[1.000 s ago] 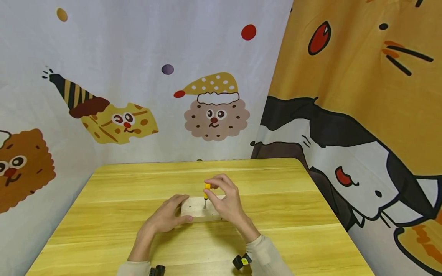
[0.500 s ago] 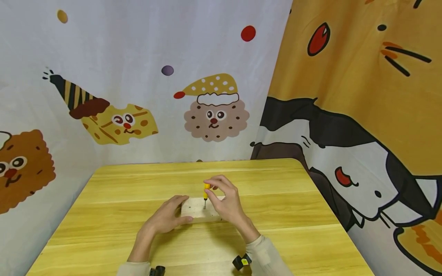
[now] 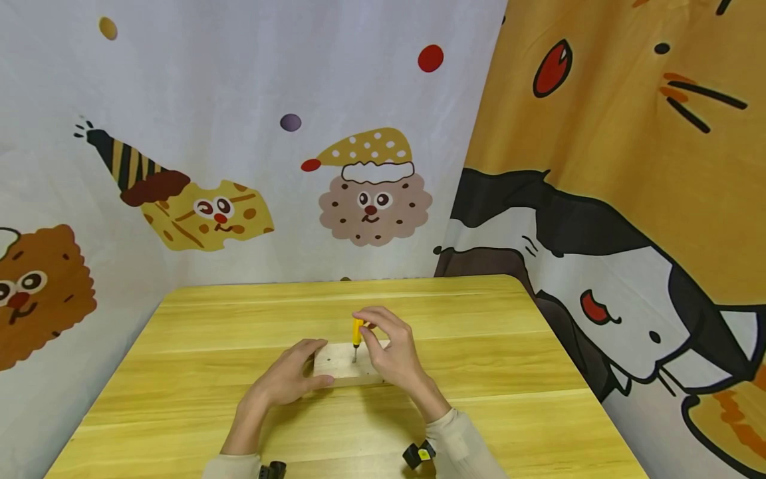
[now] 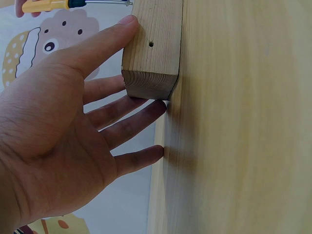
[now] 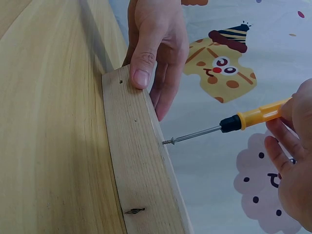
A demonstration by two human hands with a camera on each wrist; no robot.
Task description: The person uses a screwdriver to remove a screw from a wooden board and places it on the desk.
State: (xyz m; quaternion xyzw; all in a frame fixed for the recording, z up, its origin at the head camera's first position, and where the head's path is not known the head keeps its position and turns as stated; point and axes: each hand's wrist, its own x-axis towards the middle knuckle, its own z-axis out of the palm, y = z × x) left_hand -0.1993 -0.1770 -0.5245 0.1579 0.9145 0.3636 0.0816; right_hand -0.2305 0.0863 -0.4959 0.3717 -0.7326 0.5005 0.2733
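Observation:
A pale wooden block (image 3: 338,364) lies on the table, and my left hand (image 3: 290,374) holds its left end. In the left wrist view, the thumb presses one edge of the block while the fingers reach around the other side. My right hand (image 3: 396,351) pinches the yellow handle of a screwdriver (image 5: 258,116) between thumb and fingertips. The screwdriver stands nearly upright over the block. Its tip meets the head of a screw (image 5: 169,142), part of whose threaded shank shows above the wood. A small hole (image 4: 151,44) is near the held end.
The wood-grain table (image 3: 239,319) extends around the block on all sides. Behind it hangs a white curtain (image 3: 239,86) with cartoon prints, and an orange one (image 3: 509,133) is at the right. Small black devices sit by both wrists; the right one (image 3: 419,454) is near the cuff.
My right thumb and fingers have shifted slightly on the screwdriver, the thumb moving right, so more yellow handle shows. The block, the screw and my left hand appear to stay in place.

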